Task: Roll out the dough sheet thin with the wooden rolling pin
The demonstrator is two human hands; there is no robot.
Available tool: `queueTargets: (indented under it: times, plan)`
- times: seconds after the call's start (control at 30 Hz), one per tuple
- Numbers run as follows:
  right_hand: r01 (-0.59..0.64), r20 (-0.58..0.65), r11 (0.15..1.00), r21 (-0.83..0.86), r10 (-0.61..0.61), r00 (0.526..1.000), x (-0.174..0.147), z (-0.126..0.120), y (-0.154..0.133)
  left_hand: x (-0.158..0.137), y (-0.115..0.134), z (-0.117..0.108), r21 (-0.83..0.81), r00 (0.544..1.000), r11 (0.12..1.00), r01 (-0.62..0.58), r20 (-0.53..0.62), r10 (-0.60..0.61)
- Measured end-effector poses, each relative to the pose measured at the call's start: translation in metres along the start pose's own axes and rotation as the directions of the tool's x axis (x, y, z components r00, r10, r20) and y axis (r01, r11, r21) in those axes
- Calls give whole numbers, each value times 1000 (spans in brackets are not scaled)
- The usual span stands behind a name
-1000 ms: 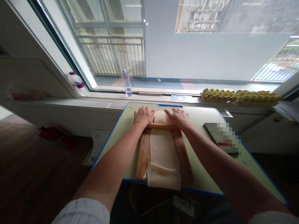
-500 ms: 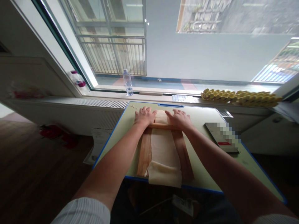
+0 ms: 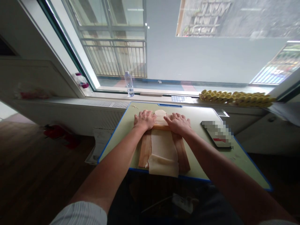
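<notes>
A long strip of pale rolled dough (image 3: 163, 142) lies lengthwise on a wooden board (image 3: 145, 150). Its near end is folded and hangs over the table's front edge. Across the dough's far part lies a wooden rolling pin (image 3: 161, 127). My left hand (image 3: 145, 119) rests palm down on the pin's left part, fingers stretched forward past it. On the right part, my right hand (image 3: 178, 122) presses the same way, fingers apart and thumb pointing inward over the dough. Both palms hide the pin's ends.
The board sits on a green table (image 3: 197, 117) with a blue rim. A flat device (image 3: 211, 132), partly blurred out, lies at the right. Along the windowsill stand a clear bottle (image 3: 129, 84), a purple-capped bottle (image 3: 82, 82) and yellow egg trays (image 3: 236, 97).
The rolling pin and both hands have shifted slightly relative to the dough, and more of the dough's rounded far end shows. The whole view has moved a little.
</notes>
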State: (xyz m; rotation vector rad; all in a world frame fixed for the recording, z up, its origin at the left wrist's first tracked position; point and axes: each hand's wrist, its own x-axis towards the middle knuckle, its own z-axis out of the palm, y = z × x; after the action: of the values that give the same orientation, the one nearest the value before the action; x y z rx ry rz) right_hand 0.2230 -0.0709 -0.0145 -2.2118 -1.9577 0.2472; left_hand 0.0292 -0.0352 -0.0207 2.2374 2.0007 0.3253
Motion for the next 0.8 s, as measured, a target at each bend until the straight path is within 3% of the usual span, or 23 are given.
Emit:
queueTargets:
  times: [0.53, 0.8]
  plan:
    - [64, -76, 989, -130, -74, 994, -79, 4, -8, -77, -4, 1, 32, 993, 998, -47, -107, 50]
    - [95, -99, 987, -130, -108, 989, -149, 11, -6, -137, -13, -4, 29, 984, 996, -85, -155, 88]
